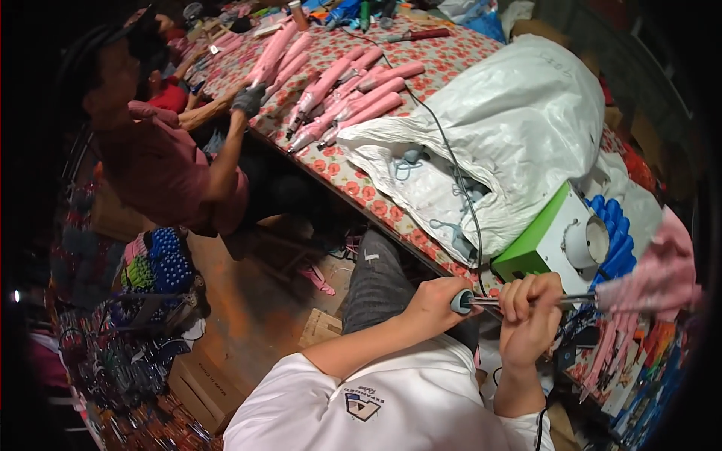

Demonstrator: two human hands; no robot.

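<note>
Across my lap, at the lower right, lies an umbrella with a metal shaft point(577, 298) and a pink canopy point(648, 274) hanging loose at its far right end. My left hand point(436, 307) is closed around its grey-green handle point(461, 301). My right hand point(530, 312) wraps its fingers round the shaft, between handle and canopy. Just beyond my hands, a white woven sack point(519, 105) lies on the table with its mouth open toward me. Several grey-green handles with cords point(410, 159) show inside that mouth.
A green and white box point(541, 233) with a round white opening stands close beyond my right hand, beside a blue bumpy object point(613, 225). Several pink folded umbrellas point(350, 98) lie on the flowered tablecloth point(368, 194). At left, a co-worker's gloved hand point(248, 99) touches some. A black cord point(451, 143) crosses the sack.
</note>
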